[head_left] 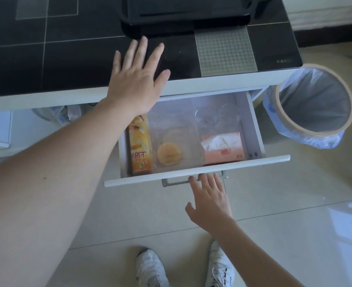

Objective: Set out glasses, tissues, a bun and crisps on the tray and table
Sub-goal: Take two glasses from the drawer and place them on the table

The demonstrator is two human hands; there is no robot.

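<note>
I see the left hand (135, 79) flat, palm down, fingers spread wide over the front edge of the black bench (47, 59), forearm stretched across the frame from lower left; grip open, holding nothing. Right hand (209, 200) is low, below the drawer front (191, 171), fingers loosely spread w/ tips at the metal handle (171, 182); can't tell if they touch it or just hover, but nothing is clasped, so grip reads open. Drawer is pulled out under the bench. Inside, left to right: orange crisps box (140, 150) lying lengthwise along the left wall, bun (169, 155) in a clear wrapper just beside it, pink tissue pack (222, 148) at the right w/ white tissue poking up. Behind the tissues, toward the drawer's back, faint clear glasses (216, 117), approx two, hard to count. Black tray (187, 19) sits on the bench at the far side, above the drawer. Bin (313, 106) w/ a liner stands on the floor right of the drawer. White shoes (150, 268) at frame bottom on the tiled floor.
</note>
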